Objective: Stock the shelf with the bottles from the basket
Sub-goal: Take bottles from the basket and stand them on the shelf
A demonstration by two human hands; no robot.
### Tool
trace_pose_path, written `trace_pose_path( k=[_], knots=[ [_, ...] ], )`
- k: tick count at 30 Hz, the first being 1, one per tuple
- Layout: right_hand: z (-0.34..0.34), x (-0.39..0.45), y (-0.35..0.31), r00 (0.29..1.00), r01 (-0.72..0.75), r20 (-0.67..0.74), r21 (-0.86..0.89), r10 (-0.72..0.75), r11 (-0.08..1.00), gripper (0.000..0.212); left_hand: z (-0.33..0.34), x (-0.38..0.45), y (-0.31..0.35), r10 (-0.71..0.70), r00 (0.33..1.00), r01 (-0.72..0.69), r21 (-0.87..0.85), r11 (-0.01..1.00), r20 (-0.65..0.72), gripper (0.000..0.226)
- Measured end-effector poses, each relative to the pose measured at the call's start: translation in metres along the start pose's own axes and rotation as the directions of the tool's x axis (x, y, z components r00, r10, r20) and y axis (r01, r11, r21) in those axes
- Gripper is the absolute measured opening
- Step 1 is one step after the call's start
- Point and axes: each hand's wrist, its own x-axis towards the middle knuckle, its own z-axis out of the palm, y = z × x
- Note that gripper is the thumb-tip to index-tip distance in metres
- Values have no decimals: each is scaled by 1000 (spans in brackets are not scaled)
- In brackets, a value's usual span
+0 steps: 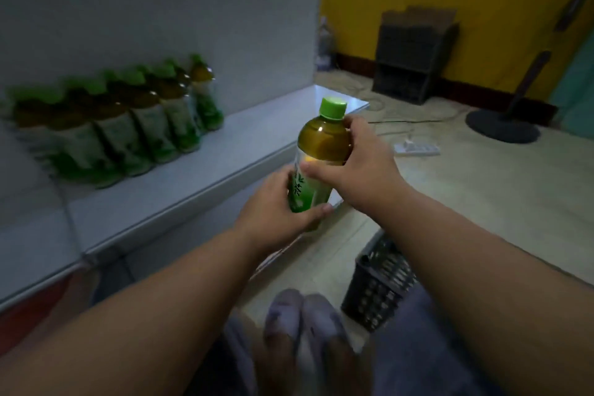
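Both hands on one green-capped tea bottle [316, 154], held upright in the air just off the front edge of the white shelf [205, 164]. Left hand [276, 212] fingers curled tight round the lower label; right hand [360, 167] wrapped round the shoulder, thumb across the front. Row of same bottles [128, 125] on the shelf at 9 o'clock, blurred. Dark mesh basket [379, 283] on the floor at 5 o'clock, contents not visible.
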Motion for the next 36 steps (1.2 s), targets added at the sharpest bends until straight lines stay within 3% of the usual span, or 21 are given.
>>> trace_pose_path(
  k=[8, 16, 20, 24, 28, 33, 36],
  knots=[
    [103, 104, -1, 967, 156, 194, 48, -162, 987, 71, -55, 54, -93, -187, 964, 208, 98, 973, -188, 96],
    [176, 216, -1, 939, 216, 251, 103, -236, 971, 70, -81, 140, -148, -321, 918, 355, 121, 927, -234, 63],
    [196, 261, -1, 939, 211, 257, 86, -227, 974, 68, -77, 173, -175, -419, 856, 479, 159, 863, -302, 102],
    [218, 286, 13, 939, 190, 277, 72, -202, 979, 72, -65, 182, -191, -493, 798, 581, 221, 784, -347, 99],
    [232, 288, 32, 952, 151, 257, 81, -167, 985, 76, -55, 181, -197, -493, 818, 575, 402, 713, -296, 101],
    [251, 269, 69, 949, 123, 302, -81, -93, 989, 48, -52, 186, -197, -560, 802, 553, 616, 561, -209, 99],
    [262, 278, 70, 943, 152, 316, -136, -102, 979, 43, -52, 189, -200, -578, 794, 546, 638, 543, -189, 100]
  ],
)
